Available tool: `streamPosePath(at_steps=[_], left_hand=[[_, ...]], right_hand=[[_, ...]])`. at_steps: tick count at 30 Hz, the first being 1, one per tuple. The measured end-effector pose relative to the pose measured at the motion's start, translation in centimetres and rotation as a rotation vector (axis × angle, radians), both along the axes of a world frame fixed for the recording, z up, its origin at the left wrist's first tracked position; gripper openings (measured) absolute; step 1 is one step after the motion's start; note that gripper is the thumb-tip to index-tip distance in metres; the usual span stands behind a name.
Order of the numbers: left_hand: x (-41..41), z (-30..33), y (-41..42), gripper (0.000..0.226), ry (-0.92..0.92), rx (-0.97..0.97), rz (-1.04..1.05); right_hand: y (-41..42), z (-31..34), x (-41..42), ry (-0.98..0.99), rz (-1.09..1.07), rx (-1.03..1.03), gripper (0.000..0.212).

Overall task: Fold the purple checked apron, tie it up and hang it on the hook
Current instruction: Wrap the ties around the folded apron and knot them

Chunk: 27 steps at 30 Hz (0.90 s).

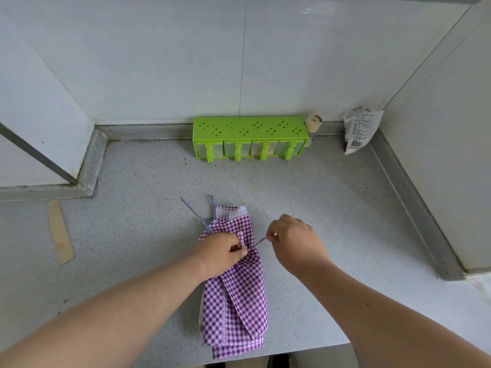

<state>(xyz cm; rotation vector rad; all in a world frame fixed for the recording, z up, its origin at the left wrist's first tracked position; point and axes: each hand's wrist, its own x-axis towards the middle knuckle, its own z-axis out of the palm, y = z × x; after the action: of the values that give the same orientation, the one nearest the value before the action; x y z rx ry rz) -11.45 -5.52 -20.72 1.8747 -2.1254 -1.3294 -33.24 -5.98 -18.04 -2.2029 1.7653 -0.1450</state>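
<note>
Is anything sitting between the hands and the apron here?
Nothing visible. The left hand pinches the folded apron at its middle, and the right hand pulls its string taut. The spice rack stands apart by the wall. No hook is in view.

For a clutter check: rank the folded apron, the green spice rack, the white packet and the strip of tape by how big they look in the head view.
1. purple checked apron, though nearest the camera
2. green spice rack
3. white packet and strip of tape: too alike to rank
</note>
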Motion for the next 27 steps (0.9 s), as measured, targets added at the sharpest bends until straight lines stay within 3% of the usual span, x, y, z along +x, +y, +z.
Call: streamPosePath(at_steps=[4, 13, 17, 20, 27], left_hand=[[-0.1, 0.2, 0.2, 0.030, 0.000, -0.067, -0.009], [0.2, 0.2, 0.3, 0.024, 0.066, -0.072, 0.038], [0.2, 0.4, 0.1, 0.028, 0.030, -0.076, 0.028], [0.0, 0.4, 0.1, 0.027, 0.014, -0.063, -0.010], [-0.2, -0.2, -0.3, 0.028, 0.028, 0.018, 0.020]], right_hand=[[-1.6, 0.3, 2.9, -0.083, 0.056, -0.059, 0.014], [-1.0, -1.5, 3.9, -0.136, 0.201, 0.038, 0.017], [0.4, -1.1, 2.8, -0.135, 0.200, 0.245, 0.032], [0.7, -0.9, 3.2, -0.163, 0.129, 0.369, 0.025], [-0.3, 0.8, 4.6, 0.040, 0.170, 0.507, 0.036]])
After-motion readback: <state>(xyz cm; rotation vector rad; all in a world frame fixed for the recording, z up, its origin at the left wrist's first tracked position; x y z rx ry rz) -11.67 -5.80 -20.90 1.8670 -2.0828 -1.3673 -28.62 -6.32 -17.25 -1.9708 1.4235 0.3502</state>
